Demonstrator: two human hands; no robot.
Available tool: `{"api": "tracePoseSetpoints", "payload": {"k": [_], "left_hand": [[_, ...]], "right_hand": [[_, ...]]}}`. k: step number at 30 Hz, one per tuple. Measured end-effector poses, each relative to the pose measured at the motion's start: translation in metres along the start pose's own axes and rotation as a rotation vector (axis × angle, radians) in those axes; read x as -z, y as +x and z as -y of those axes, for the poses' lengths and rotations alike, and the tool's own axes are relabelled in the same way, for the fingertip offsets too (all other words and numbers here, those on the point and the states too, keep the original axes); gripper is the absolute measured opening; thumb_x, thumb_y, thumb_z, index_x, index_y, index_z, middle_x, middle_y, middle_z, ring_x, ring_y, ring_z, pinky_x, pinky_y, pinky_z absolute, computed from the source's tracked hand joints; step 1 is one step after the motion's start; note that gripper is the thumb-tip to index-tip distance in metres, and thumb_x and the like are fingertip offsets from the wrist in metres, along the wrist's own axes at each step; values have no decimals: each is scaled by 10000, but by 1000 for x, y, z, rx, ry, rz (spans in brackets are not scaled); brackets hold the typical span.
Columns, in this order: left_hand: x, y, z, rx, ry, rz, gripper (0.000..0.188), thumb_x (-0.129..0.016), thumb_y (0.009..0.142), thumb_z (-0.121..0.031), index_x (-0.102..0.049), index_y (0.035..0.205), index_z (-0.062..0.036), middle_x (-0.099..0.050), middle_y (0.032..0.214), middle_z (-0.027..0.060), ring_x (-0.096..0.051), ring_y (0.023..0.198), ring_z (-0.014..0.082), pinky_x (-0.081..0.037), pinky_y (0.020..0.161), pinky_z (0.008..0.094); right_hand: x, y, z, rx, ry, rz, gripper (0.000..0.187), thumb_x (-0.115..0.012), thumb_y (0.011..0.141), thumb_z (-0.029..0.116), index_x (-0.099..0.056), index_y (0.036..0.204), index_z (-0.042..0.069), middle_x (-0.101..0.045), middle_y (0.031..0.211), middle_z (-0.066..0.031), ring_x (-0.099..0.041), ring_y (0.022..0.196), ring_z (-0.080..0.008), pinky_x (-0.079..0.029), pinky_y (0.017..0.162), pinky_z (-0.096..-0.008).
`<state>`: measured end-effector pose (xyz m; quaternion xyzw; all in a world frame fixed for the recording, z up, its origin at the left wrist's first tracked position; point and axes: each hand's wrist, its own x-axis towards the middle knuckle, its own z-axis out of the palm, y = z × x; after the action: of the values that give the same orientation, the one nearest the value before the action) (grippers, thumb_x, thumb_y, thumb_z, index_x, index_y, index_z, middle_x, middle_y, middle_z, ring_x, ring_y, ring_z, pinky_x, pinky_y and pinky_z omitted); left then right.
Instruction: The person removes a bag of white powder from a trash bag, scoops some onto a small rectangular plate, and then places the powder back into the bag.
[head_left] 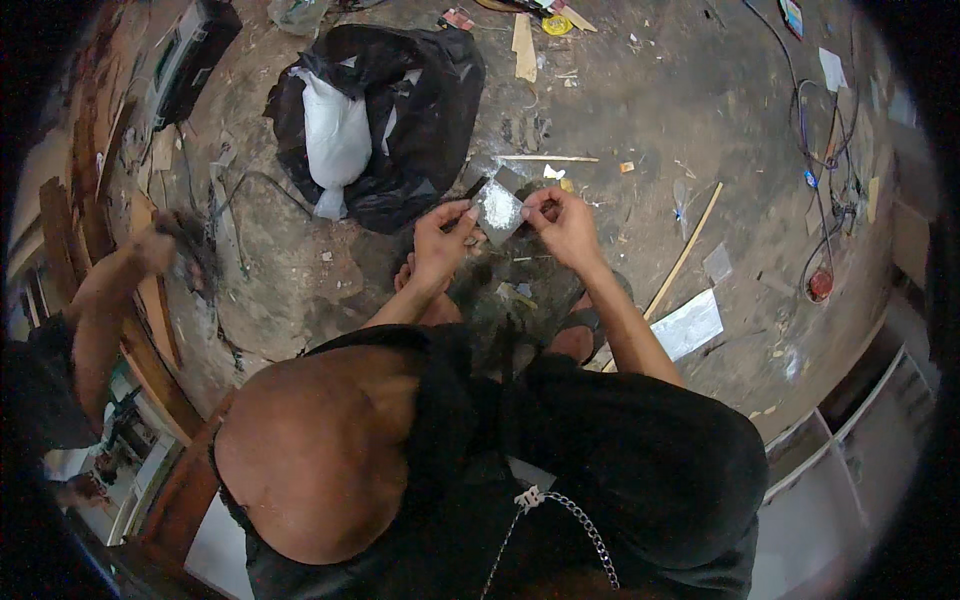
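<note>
Between my hands is a small grey square piece of sheet material (497,229) with white powder (501,208) spread over its middle. My left hand (441,243) pinches its left corner between thumb and finger. At the opposite corner, my right hand (563,227) grips it with closed fingertips. Whether the sheet is plastic, paper or sandpaper I cannot make out. Beyond my left hand, a tied clear bag full of white powder (335,130) lies on a crumpled black plastic bag (430,120).
Wood slivers, scraps and a long thin stick (684,250) litter the dirty floor. A white sheet (688,325) lies beside my right forearm. Cables (822,160) trail at the right. Another person's arm (112,285) reaches in from the left, near planks (152,290) and a dark case (192,62).
</note>
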<state>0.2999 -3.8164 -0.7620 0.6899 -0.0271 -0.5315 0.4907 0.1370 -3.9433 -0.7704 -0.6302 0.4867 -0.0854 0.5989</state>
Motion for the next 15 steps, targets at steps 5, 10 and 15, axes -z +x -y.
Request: {"api": "tracePoseSetpoints", "payload": {"k": [5, 10, 15], "left_hand": [[5, -3, 0, -52, 84, 42, 244, -630, 924, -166, -593, 1062, 32, -638, 804, 58, -601, 621, 85, -424, 442, 226], [15, -12, -4, -31, 72, 74, 238, -616, 936, -204, -597, 1045, 6, -639, 789, 35, -594, 621, 81, -419, 442, 225], [25, -19, -11, 8, 74, 11, 234, -602, 946, -227, -601, 1050, -17, -631, 752, 18, -571, 593, 78, -411, 436, 228]], "right_hand": [[3, 7, 0, 13, 160, 76, 122, -675, 810, 103, -681, 913, 38, -679, 749, -62, -628, 673, -129, -504, 657, -296], [5, 26, 11, 12, 62, 68, 178, -681, 813, 163, -677, 944, 42, -677, 781, -72, -634, 694, -156, -508, 663, -318], [-5, 30, 37, 157, -433, -42, 361, -705, 799, 282, -628, 1062, 46, -677, 896, -133, -666, 806, -310, -524, 713, -414]]}}
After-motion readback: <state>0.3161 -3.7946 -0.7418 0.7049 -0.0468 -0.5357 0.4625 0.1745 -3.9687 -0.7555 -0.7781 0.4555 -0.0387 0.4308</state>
